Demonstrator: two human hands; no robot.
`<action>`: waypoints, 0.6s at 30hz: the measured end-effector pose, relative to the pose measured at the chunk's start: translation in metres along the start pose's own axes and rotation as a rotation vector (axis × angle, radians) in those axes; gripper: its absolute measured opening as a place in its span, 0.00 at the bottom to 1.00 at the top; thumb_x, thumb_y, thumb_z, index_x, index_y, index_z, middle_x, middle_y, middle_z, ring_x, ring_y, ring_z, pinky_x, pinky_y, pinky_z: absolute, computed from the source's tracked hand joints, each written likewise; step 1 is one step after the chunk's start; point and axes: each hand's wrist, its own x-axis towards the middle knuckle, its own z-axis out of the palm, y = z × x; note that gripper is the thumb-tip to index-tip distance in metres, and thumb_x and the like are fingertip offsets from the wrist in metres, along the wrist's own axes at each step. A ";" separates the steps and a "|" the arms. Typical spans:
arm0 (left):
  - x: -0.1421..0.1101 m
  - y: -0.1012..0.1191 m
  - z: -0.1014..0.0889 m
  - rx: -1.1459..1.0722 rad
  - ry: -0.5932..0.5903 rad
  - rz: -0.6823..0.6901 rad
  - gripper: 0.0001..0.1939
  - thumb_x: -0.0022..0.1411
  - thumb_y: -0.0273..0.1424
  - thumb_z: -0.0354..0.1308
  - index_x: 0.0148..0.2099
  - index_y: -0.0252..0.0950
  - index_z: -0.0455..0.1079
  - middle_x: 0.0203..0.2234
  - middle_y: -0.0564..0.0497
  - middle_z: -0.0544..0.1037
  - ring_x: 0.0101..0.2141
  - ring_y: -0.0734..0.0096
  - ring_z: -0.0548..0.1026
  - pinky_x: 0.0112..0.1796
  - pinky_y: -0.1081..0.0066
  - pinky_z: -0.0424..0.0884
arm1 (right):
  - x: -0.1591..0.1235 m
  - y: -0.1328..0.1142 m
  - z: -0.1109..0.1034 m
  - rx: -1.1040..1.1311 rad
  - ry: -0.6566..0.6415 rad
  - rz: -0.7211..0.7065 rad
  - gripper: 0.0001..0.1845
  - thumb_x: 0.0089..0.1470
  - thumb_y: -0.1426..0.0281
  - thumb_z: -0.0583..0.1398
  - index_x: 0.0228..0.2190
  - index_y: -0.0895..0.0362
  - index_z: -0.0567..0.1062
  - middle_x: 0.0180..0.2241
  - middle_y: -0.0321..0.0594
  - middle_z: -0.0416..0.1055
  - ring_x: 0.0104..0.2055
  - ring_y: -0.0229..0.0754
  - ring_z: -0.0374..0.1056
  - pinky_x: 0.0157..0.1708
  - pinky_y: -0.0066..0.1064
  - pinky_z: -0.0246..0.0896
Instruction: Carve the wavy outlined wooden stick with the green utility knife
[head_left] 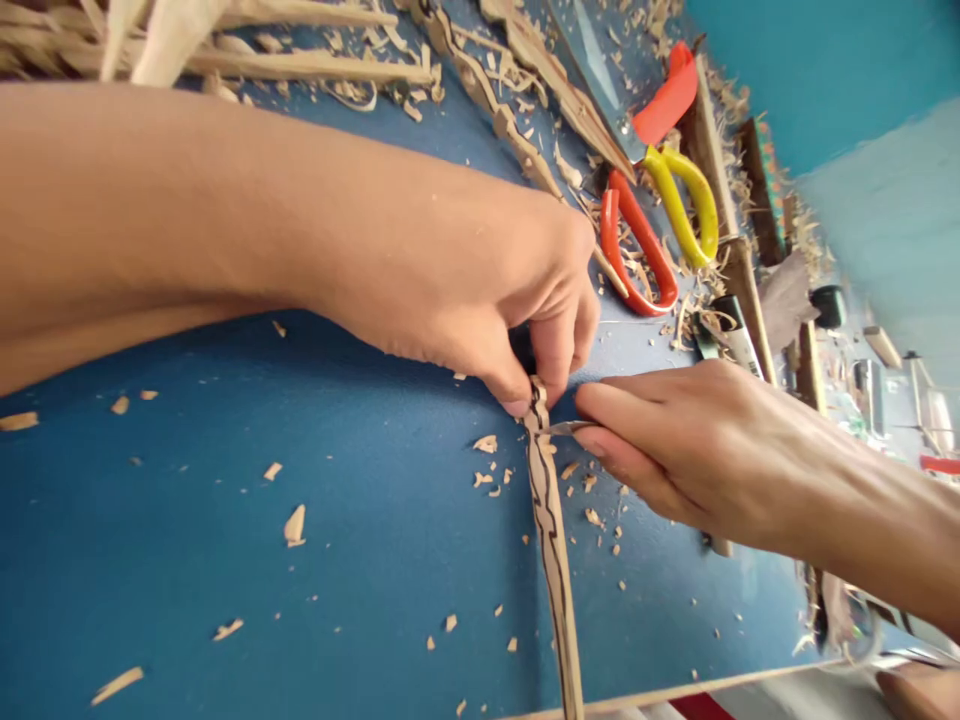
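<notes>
Wooden strip (pixel 551 540) lies on the desk (pixel 187 560) from just right of centre toward 6 o'clock, its upper end pinched between thumb and fingers of the left hand (pixel 525 270) at 12 o'clock. The right hand (pixel 675 440), at 3 o'clock, grips a small blade (pixel 564 429), its tip at the strip just below the left fingertips; which way the edge faces cannot be told. For this step, apparently trimming along the drawn line, press the strip flat, set the left fingertips clear of the blade's path, and take shallow slices rather than one deep cut; the narrow upper end may split under heavy pressure. The strip is pale, slender and light-grained, with dark wavy lines along its length; its upper end is scalloped, its lower part straighter-sided. Small wood chips (pixel 295 525) lie scattered around it, some just beside the blade. Farther out, a second wavy strip (pixel 504 122) lies toward 12 o'clock, scissors (pixel 636 152) with red and yellow handles at 1 o'clock, and pale wooden sticks (pixel 315 65) at 11 o'clock.
</notes>
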 end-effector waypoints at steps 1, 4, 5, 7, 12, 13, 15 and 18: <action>0.000 0.003 0.000 -0.004 0.001 -0.014 0.07 0.69 0.27 0.72 0.44 0.45 0.90 0.41 0.62 0.87 0.42 0.74 0.82 0.45 0.76 0.71 | 0.001 0.002 -0.001 0.004 -0.012 -0.004 0.23 0.83 0.59 0.45 0.38 0.53 0.71 0.25 0.30 0.59 0.23 0.38 0.49 0.28 0.39 0.37; 0.001 0.009 0.005 -0.025 0.047 -0.049 0.09 0.68 0.36 0.71 0.49 0.46 0.89 0.41 0.58 0.87 0.46 0.64 0.82 0.50 0.71 0.73 | 0.005 0.007 -0.004 -0.010 -0.039 -0.010 0.26 0.83 0.56 0.44 0.37 0.53 0.71 0.24 0.30 0.58 0.22 0.38 0.45 0.28 0.39 0.33; 0.002 0.009 0.008 -0.032 0.074 -0.064 0.13 0.67 0.40 0.71 0.51 0.46 0.89 0.42 0.56 0.87 0.48 0.60 0.81 0.53 0.69 0.73 | 0.006 0.008 -0.005 -0.015 -0.052 -0.015 0.26 0.83 0.56 0.43 0.37 0.53 0.71 0.23 0.30 0.58 0.22 0.38 0.44 0.28 0.40 0.33; 0.003 0.010 0.015 -0.038 0.119 -0.089 0.20 0.64 0.46 0.71 0.55 0.46 0.88 0.44 0.54 0.86 0.54 0.53 0.79 0.58 0.65 0.71 | 0.007 0.010 -0.006 -0.027 -0.079 -0.023 0.28 0.83 0.54 0.42 0.36 0.52 0.70 0.22 0.29 0.57 0.21 0.37 0.43 0.28 0.40 0.32; 0.000 0.010 0.021 -0.020 0.238 -0.119 0.23 0.63 0.50 0.68 0.57 0.50 0.87 0.44 0.54 0.85 0.58 0.48 0.75 0.60 0.61 0.69 | 0.007 0.009 -0.004 -0.087 -0.093 0.001 0.30 0.82 0.52 0.39 0.36 0.52 0.69 0.20 0.29 0.56 0.19 0.38 0.42 0.27 0.41 0.31; -0.001 0.009 0.019 -0.018 0.218 -0.106 0.22 0.64 0.49 0.67 0.56 0.51 0.87 0.43 0.55 0.85 0.57 0.49 0.76 0.59 0.62 0.70 | 0.006 0.008 -0.003 -0.097 -0.092 0.012 0.30 0.82 0.52 0.39 0.36 0.52 0.69 0.20 0.29 0.56 0.19 0.38 0.42 0.27 0.41 0.31; -0.003 0.006 0.012 -0.020 0.116 -0.064 0.17 0.68 0.46 0.64 0.52 0.51 0.89 0.39 0.56 0.85 0.51 0.54 0.78 0.54 0.64 0.71 | 0.005 0.005 -0.001 -0.109 -0.090 0.025 0.31 0.82 0.53 0.37 0.38 0.52 0.71 0.19 0.29 0.55 0.18 0.38 0.40 0.27 0.42 0.30; -0.005 0.002 0.001 -0.019 0.003 -0.009 0.15 0.75 0.41 0.59 0.45 0.51 0.89 0.37 0.61 0.87 0.43 0.65 0.81 0.45 0.68 0.73 | 0.004 0.000 0.001 -0.114 -0.074 0.045 0.32 0.82 0.53 0.36 0.39 0.52 0.72 0.18 0.29 0.53 0.18 0.39 0.39 0.26 0.42 0.29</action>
